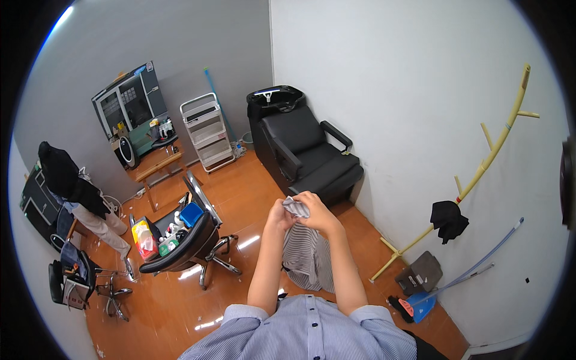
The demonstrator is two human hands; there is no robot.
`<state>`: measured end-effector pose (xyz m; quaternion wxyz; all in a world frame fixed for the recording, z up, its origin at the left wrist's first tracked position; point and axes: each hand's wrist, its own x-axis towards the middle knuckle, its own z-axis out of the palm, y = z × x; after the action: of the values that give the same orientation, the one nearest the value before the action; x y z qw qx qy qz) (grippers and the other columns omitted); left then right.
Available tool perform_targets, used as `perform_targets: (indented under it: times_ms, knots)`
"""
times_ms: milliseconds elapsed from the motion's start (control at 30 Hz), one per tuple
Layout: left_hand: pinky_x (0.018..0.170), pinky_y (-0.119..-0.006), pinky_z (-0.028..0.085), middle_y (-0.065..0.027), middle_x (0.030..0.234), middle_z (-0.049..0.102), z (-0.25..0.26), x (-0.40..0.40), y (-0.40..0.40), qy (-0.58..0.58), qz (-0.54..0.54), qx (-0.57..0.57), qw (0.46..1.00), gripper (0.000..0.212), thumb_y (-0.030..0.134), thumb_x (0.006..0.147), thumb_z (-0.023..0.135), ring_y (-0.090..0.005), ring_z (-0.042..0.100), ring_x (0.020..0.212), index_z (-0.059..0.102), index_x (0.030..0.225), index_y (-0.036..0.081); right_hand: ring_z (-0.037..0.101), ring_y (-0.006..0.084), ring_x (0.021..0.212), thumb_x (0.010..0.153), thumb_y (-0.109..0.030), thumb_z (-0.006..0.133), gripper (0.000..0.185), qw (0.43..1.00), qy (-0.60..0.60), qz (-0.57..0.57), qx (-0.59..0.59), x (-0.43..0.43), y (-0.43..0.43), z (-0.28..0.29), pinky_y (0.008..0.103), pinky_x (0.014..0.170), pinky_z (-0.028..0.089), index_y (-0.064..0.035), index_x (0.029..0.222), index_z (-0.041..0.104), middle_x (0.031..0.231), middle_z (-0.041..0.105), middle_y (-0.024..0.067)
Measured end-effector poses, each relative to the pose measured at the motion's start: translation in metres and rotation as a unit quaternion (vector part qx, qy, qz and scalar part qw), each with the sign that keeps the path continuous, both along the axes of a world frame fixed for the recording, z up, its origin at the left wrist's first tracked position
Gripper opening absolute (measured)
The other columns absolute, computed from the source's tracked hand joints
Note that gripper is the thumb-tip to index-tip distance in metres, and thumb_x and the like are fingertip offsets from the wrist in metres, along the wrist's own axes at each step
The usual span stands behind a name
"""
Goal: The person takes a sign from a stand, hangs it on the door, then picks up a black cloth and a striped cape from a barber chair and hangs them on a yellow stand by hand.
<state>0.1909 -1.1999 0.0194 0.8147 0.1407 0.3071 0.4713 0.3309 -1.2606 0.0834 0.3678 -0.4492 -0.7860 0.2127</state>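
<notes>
A striped grey-and-white cloth (306, 256) hangs down in front of me, gathered at its top. My left hand (282, 217) grips the bunched upper end from the left side. From the right, my right hand (316, 211) closes on the same end, its fingers close to those of the left. Between the two hands a folded bit of the cloth shows. Its lower part hangs in loose folds between my forearms, and what lies behind it is hidden.
A black shampoo chair with basin (306, 148) stands ahead. To the left are a salon chair (198, 243) loaded with bottles and tissues, a white trolley (209, 135), a mirror (135, 112) and a person (81, 193). A yellow coat stand (483, 166), grey bin (420, 272) and blue dustpan (423, 306) are right.
</notes>
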Motion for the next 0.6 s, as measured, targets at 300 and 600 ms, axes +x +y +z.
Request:
perform_targets:
  times_ms: [300,600]
  knots:
    - [0.081,-0.033,0.044,-0.0124,0.097,0.063,0.029,0.001,-0.013,0.135,-0.041,0.051,0.989,0.042,0.028,0.088,0.029,-0.0222,0.061,0.091,0.056,0.107,0.001,0.061,0.0226,0.08,0.078,0.002,0.059,0.018,0.982,0.12,-0.127,0.068,0.003,0.004,-0.006,0.0297,0.074,0.048,0.0038,0.095,0.064,0.088,0.061,0.0077]
    - [0.09,-0.034,0.043,-0.0124,0.12,0.054,0.049,-0.015,-0.013,0.391,-0.036,0.517,0.761,0.062,0.029,0.068,0.081,-0.0214,0.052,0.11,0.054,0.117,0.002,0.052,0.0053,0.069,0.083,-0.007,0.065,0.01,0.926,0.355,-0.058,-0.112,0.016,0.01,-0.017,0.0209,0.062,0.042,0.0021,0.088,0.066,0.076,0.063,0.0001]
